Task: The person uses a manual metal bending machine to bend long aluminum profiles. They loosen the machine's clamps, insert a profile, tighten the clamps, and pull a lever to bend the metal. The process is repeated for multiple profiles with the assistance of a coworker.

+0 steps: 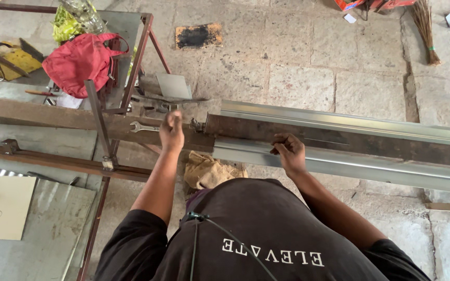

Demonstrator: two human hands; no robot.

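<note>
Sheet-metal strip [350, 166] lies along rusty beam [339, 140]; right hand [289, 152] grips its near edge. Left hand [171, 130] closed w/ fist on beam, by spanner [142, 126]. Red bag [79, 60] at frame's far corner.

A long shiny folded metal sheet [350, 166] lies clamped under a rusty bar [339, 139] — running rightward.

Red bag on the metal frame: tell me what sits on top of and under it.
A clear plastic bottle and yellow-green material lie at the red bag's upper edge. The bag covers whatever is beneath it.

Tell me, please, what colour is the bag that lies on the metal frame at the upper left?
The bag is red, shown clearly in the head view.
</note>
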